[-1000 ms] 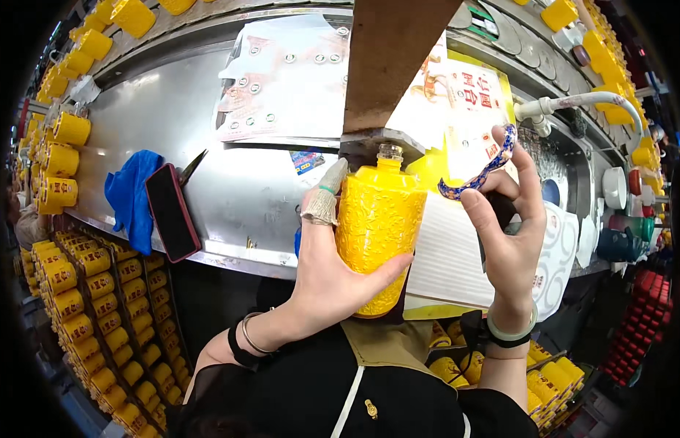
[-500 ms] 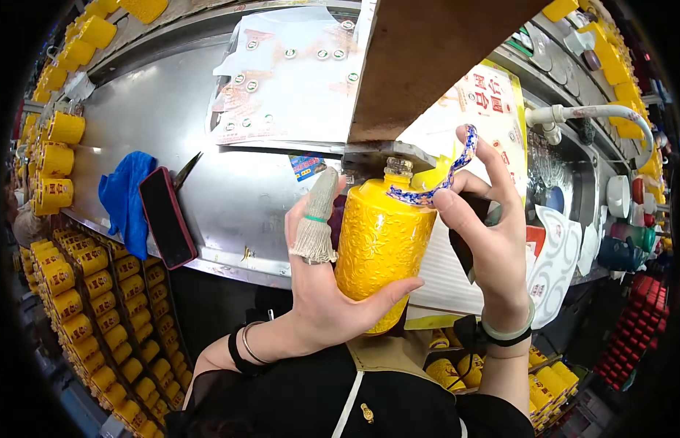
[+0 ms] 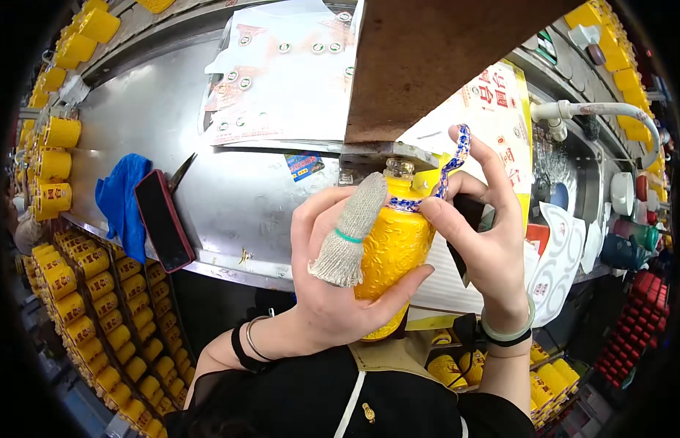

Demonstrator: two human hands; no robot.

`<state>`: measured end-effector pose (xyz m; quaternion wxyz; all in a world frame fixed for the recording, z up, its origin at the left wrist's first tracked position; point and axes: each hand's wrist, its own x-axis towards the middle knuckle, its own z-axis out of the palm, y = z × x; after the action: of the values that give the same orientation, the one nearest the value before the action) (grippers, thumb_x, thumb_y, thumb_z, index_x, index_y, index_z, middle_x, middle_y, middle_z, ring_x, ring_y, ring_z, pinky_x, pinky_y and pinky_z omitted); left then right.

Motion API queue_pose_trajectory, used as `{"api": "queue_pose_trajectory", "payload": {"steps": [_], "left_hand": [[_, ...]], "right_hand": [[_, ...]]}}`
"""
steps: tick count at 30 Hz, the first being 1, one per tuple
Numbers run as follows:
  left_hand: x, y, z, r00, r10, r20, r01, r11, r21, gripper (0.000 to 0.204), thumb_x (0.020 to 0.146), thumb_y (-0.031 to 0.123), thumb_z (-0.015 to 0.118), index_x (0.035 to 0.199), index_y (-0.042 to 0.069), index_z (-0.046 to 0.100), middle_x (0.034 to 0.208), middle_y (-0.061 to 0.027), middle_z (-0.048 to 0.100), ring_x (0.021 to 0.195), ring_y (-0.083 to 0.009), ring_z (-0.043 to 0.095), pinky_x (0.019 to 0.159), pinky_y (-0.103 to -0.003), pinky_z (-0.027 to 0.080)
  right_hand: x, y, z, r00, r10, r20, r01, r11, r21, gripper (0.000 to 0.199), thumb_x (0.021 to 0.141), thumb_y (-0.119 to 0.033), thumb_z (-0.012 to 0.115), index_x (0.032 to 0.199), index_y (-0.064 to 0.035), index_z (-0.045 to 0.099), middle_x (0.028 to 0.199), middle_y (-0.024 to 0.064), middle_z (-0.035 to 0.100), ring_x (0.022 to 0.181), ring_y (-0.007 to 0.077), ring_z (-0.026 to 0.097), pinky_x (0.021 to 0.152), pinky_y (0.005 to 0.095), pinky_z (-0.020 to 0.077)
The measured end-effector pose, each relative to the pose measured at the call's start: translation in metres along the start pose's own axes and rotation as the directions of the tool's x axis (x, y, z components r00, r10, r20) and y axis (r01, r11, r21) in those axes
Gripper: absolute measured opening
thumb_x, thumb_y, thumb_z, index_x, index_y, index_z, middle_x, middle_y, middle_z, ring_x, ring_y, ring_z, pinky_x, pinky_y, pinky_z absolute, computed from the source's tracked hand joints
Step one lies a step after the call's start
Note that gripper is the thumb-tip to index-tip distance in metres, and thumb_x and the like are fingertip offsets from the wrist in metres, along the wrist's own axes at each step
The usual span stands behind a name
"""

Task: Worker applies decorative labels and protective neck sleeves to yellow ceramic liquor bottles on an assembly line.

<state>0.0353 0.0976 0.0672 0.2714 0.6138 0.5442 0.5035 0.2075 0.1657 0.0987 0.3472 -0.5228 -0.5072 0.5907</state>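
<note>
Left hand (image 3: 333, 292) clamped round yellow embossed ceramic bottle (image 3: 393, 252), centre, near steel table (image 3: 230, 197). Right hand (image 3: 486, 241) pinches blue-white patterned ribbon (image 3: 448, 175) at neck. Step judged: fitting ribbon; next needs snug seating.

Yellow embossed ceramic bottle (image 3: 395, 248), upright, small uncapped neck on top. Blue-and-white patterned band (image 3: 448, 175) draped at neck, one end raised above the shoulder.

The left hand (image 3: 333, 292) covered much of the embossed yellow ceramic bottle (image 3: 395, 248), and its base was hidden. The blue-and-white patterned band (image 3: 449, 171) vanished behind the right hand (image 3: 486, 241). The brown wooden board (image 3: 442, 66) was cut off by the top edge.
</note>
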Motion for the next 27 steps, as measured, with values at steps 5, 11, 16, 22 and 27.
{"api": "queue_pose_trajectory", "payload": {"steps": [5,11,16,22,27], "left_hand": [[0.0048,0.0038,-0.0044,0.998,0.031,0.052,-0.035,0.996,0.079,0.068,0.070,0.016,0.093,0.127,-0.001,0.062,0.124,-0.0148,0.061,0.117,-0.0322,0.055,0.097,-0.042,0.047],[0.0012,0.0030,0.0006,1.000,-0.019,0.005,0.019,1.000,0.021,0.065,0.069,0.015,0.093,0.125,-0.001,0.063,0.120,-0.0129,0.063,0.117,-0.0326,0.055,0.096,-0.042,0.048],[0.0041,0.0041,-0.0012,1.000,0.016,0.005,-0.017,0.997,0.073,0.066,0.070,0.016,0.092,0.125,-0.002,0.062,0.119,-0.0127,0.063,0.115,-0.0332,0.056,0.096,-0.043,0.048],[0.0059,0.0050,-0.0029,0.999,0.045,0.025,-0.048,0.992,0.113,0.066,0.070,0.017,0.092,0.126,-0.002,0.063,0.119,-0.0121,0.063,0.115,-0.0328,0.055,0.094,-0.043,0.049],[0.0011,0.0011,-0.0034,0.999,0.019,0.048,-0.024,0.995,0.098,0.070,0.070,0.018,0.093,0.128,0.000,0.059,0.125,-0.0141,0.053,0.117,-0.0296,0.055,0.099,-0.039,0.048]], "right_hand": [[0.0016,-0.0011,-0.0003,0.999,-0.047,0.019,0.048,0.995,-0.084,0.070,0.090,0.000,0.075,0.150,0.0025,0.037,0.084,-0.0009,0.060,0.078,0.0042,0.055,0.072,0.0201,0.0453],[0.0025,0.0006,-0.0010,0.999,-0.029,0.035,0.030,0.999,-0.036,0.069,0.091,0.000,0.074,0.150,0.0017,0.038,0.081,-0.0013,0.060,0.076,0.0039,0.055,0.069,0.0201,0.0449],[0.0039,0.0014,-0.0018,0.998,-0.044,0.043,0.047,0.997,-0.067,0.071,0.091,-0.001,0.074,0.151,0.0017,0.037,0.079,-0.0013,0.059,0.075,0.0044,0.055,0.069,0.0204,0.0446],[0.0051,0.0042,-0.0018,0.997,-0.055,0.055,0.057,0.998,-0.039,0.073,0.091,-0.001,0.074,0.152,0.0007,0.036,0.079,-0.0011,0.059,0.075,0.0048,0.055,0.070,0.0204,0.0443],[0.0055,0.0061,-0.0026,0.997,-0.046,0.067,0.048,0.999,-0.018,0.073,0.090,0.000,0.074,0.153,0.0002,0.036,0.079,-0.0012,0.059,0.074,0.0045,0.054,0.069,0.0206,0.0440]]}}
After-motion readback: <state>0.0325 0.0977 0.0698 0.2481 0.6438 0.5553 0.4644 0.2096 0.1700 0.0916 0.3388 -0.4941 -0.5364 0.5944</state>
